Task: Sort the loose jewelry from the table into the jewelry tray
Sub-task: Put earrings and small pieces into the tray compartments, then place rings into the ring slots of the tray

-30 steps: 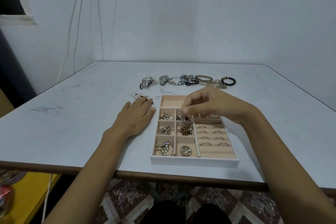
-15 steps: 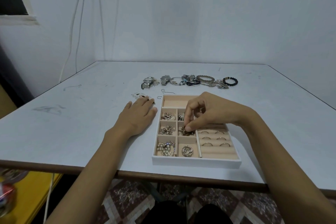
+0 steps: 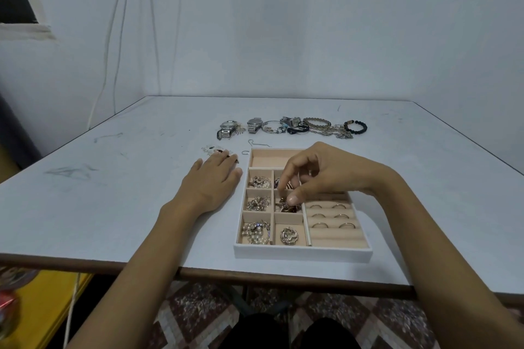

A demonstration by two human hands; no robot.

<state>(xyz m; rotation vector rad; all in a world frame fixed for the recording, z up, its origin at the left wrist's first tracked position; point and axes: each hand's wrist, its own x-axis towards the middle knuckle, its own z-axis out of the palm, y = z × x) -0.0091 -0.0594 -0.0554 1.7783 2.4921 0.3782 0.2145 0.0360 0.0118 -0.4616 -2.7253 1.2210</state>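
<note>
A white jewelry tray (image 3: 302, 255) with beige compartments sits near the table's front edge. My right hand (image 3: 326, 176) hovers over its middle compartments, thumb and fingers curled down onto a small dark-gold piece (image 3: 286, 207) in the centre cell. My left hand (image 3: 211, 185) rests flat on the table just left of the tray, its fingertips on a small white-and-dark piece (image 3: 215, 150). A row of loose watches and bracelets (image 3: 292, 127) lies behind the tray. A thin wire hook (image 3: 253, 146) lies by the tray's far left corner.
Several rings (image 3: 330, 215) stand in the tray's right-hand slots. Pearl and gold pieces (image 3: 255, 232) fill the left cells; the long top cell (image 3: 269, 159) holds nothing. White table (image 3: 113, 178) meets a wall behind; cords (image 3: 113, 37) hang at left.
My right hand has dropped from the upper middle cell toward the centre cell, fingers lowered onto the piece there. My left hand has stayed put.
</note>
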